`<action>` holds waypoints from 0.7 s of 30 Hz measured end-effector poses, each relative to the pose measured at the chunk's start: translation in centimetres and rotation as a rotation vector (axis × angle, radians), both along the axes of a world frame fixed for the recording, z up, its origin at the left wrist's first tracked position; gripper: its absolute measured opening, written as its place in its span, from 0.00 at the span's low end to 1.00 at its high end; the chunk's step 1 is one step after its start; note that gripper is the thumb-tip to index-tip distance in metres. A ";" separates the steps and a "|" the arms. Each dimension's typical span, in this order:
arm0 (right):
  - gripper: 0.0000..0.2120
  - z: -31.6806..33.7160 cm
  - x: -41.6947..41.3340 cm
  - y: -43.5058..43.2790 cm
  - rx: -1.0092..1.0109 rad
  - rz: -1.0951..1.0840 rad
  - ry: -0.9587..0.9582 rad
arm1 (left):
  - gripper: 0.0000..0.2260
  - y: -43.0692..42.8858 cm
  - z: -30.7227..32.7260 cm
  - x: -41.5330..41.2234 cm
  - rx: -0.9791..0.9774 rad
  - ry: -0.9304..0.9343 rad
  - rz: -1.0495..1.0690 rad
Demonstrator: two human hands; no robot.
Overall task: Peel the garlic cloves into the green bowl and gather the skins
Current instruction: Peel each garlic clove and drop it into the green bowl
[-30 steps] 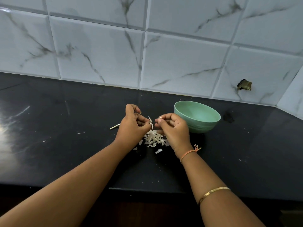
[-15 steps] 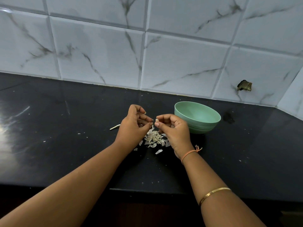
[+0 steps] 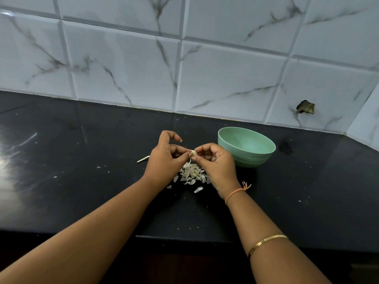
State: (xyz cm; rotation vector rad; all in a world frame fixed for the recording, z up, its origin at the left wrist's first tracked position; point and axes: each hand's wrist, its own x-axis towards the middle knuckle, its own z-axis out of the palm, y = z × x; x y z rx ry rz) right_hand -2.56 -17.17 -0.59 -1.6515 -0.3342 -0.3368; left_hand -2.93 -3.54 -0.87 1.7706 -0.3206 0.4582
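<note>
A small pale garlic clove [image 3: 193,153] is pinched between the fingertips of my left hand [image 3: 167,156] and my right hand [image 3: 215,165], held a little above the black counter. A thin strip of skin hangs down from the clove. Right under it lies a heap of white garlic skins [image 3: 191,173], with a few loose flakes [image 3: 198,189] nearer to me. The green bowl [image 3: 246,147] stands just right of my right hand; the part of its inside that I see holds nothing.
A pale garlic stem piece [image 3: 143,159] lies on the black counter [image 3: 82,181] left of my left hand. Small white crumbs dot the counter. The marble-tiled wall [image 3: 205,68] rises behind, with a broken hole [image 3: 305,107] at the right. The counter's front edge runs below my forearms.
My hands have come together on the clove, which now shows between the fingertips. My left index finger has lifted and arches above the others.
</note>
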 end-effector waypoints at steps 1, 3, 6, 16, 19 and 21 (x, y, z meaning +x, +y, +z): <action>0.10 0.0 0.0 0.0 -0.008 -0.001 -0.003 | 0.16 0.0 0.0 0.0 -0.001 0.004 -0.001; 0.10 -0.1 -0.1 0.0 -0.003 0.006 -0.004 | 0.17 0.1 -0.1 0.0 -0.001 0.009 -0.008; 0.10 -0.1 -0.1 0.0 0.010 0.024 -0.005 | 0.18 0.1 -0.1 0.0 0.010 0.015 -0.010; 0.11 0.1 0.0 0.2 0.060 0.049 0.046 | 0.18 -0.1 0.0 0.1 0.034 -0.010 0.055; 0.12 0.2 0.0 0.2 0.116 0.055 0.082 | 0.17 -0.1 0.1 0.1 0.036 -0.010 0.068; 0.12 0.2 0.0 0.2 0.150 0.056 0.094 | 0.17 -0.1 0.1 0.0 0.029 -0.013 0.076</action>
